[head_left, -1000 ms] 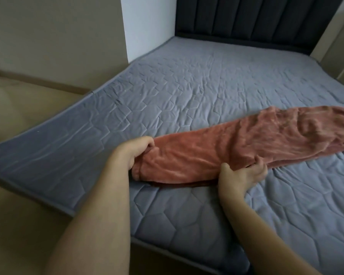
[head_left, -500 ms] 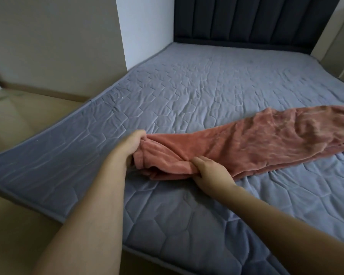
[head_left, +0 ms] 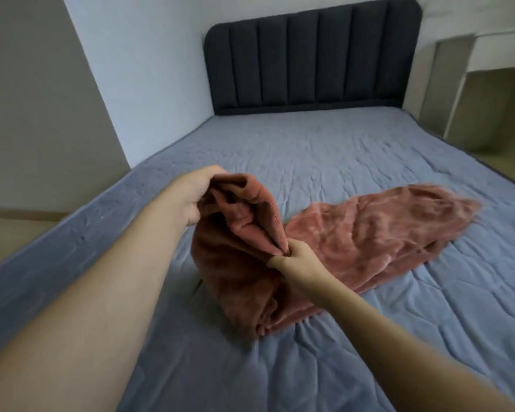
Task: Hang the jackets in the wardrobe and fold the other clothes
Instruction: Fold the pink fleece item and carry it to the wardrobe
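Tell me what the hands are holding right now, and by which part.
Both hold the pink fleece garment at its near end, lifted off the bed: left hand grips the raised top edge, right hand pinches a lower fold.

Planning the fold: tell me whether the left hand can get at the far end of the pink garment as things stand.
Probably not right away. The left hand grips the lifted near end of the pink garment; its far end lies on the bed past the right hand. Nothing blocks the way.

light: dim, soft, even | blur: motion-smeared throughout | edges: wide-angle bowing
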